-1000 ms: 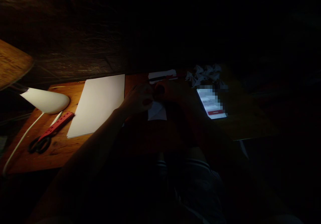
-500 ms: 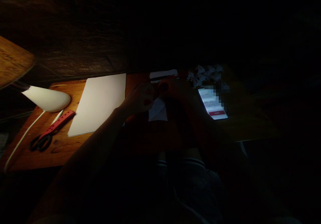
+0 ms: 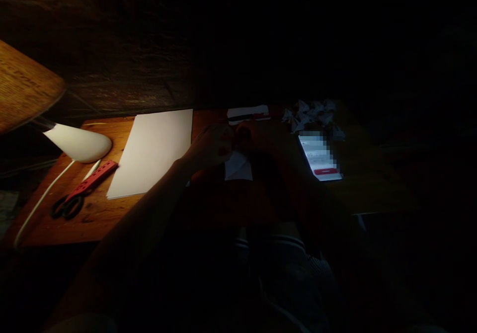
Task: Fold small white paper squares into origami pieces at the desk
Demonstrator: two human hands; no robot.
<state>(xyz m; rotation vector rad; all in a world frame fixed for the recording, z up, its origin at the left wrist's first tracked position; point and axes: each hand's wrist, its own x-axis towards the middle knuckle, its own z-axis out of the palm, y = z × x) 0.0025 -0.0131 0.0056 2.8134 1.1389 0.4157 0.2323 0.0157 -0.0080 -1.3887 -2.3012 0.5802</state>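
Observation:
My left hand [image 3: 213, 145] is closed, its fingers bent at the upper left part of a small creased piece of paper [image 3: 239, 168]. Facing it in deep shadow, my right hand [image 3: 254, 135] is closed at the paper's upper edge, with its fingertips close to the left ones. The paper's top is hidden by the fingers, and its lower part shows pale below them. Left of my hands lies a stack of white paper sheets [image 3: 156, 149]. Just behind them are white paper strips [image 3: 248, 111] with a dark, slim item with red on it lying across.
Scissors [image 3: 70, 206] with black handles lie beside a red perforated strip [image 3: 93, 180] at the left. A white lamp [image 3: 80, 143] with a cord stands behind them. To the right are a lit phone [image 3: 320, 159] and several folded paper pieces [image 3: 311, 114] on the wooden table [image 3: 89, 231].
The view has shifted slightly, so the table's things appear a little further right. Both hands stay together at the small paper, with barely any change in their pose.

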